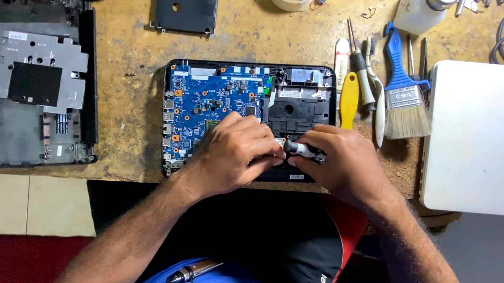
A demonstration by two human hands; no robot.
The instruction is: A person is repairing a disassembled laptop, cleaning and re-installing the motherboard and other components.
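Observation:
An opened small laptop base (pixel 312 84) with a blue circuit board (pixel 212 96) lies at the front edge of the wooden bench. My left hand (pixel 234 152) rests on the lower right part of the board, fingers bent toward the middle. My right hand (pixel 337 163) is closed around a grey-handled screwdriver (pixel 298 148), its tip pointing left at my left fingertips. What lies under the fingers is hidden.
A removed laptop bottom cover (pixel 28 77) lies at left. A black drive bracket (pixel 185 8) sits behind the board. A blue-handled brush (pixel 403 97), a yellow-handled tool (pixel 350 99) and screwdrivers (pixel 363 72) lie right of it. A closed white laptop (pixel 496 136) is at far right.

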